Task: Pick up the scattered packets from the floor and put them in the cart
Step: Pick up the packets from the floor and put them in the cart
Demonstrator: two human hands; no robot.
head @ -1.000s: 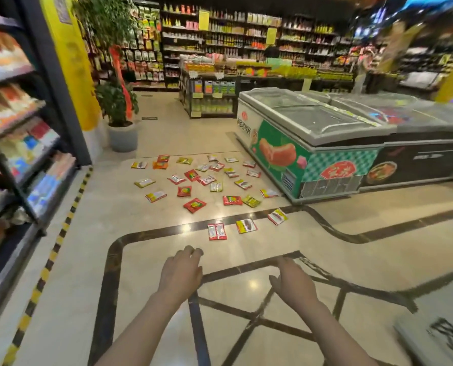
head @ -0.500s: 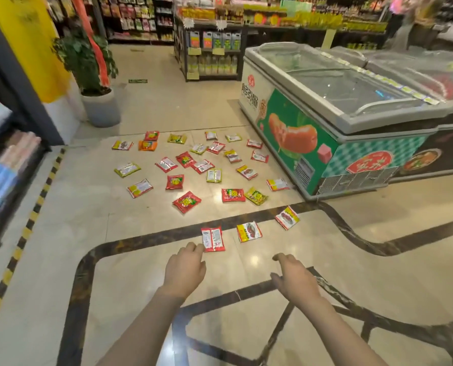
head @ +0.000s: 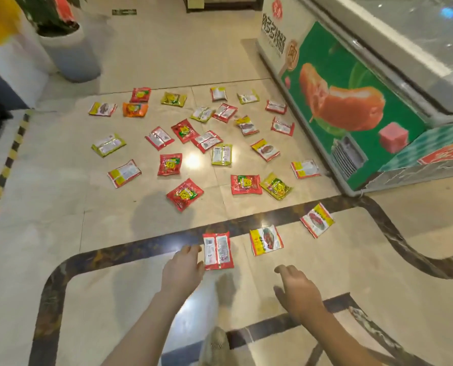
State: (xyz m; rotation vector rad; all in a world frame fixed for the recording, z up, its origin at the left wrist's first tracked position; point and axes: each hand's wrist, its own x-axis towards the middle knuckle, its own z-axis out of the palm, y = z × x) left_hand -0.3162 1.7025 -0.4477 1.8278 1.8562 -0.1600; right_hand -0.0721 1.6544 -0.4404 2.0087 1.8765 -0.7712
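Far left: yellow-and-black hazard strip (head: 2,178) along the floor edge. Above it, a grey planter pot (head: 71,52) holding a green plant.

Centre: scattered packets (head: 185,194), red, yellow and orange, lying flat on the beige tiled floor (head: 48,220), spread from the planter side across to the freezer base. No packet is in either hand; no cart in view.

Lower centre-left: left hand (head: 182,273), back upward, fingers loosely bent, holding nothing; its fingertips sit just beside the left edge of the nearest red packet (head: 218,250), which lies partly on the dark inlay band (head: 146,249). Whether they touch it cannot be told.

Lower centre-right: right hand (head: 298,291), fingers relaxed and slightly curled, holding nothing, held near a yellow-and-red packet (head: 265,240) but apart from it. A similar packet (head: 317,220) lies further right.

Far right: chest freezer (head: 352,107), green side panel with sausage picture, glass lid on top.
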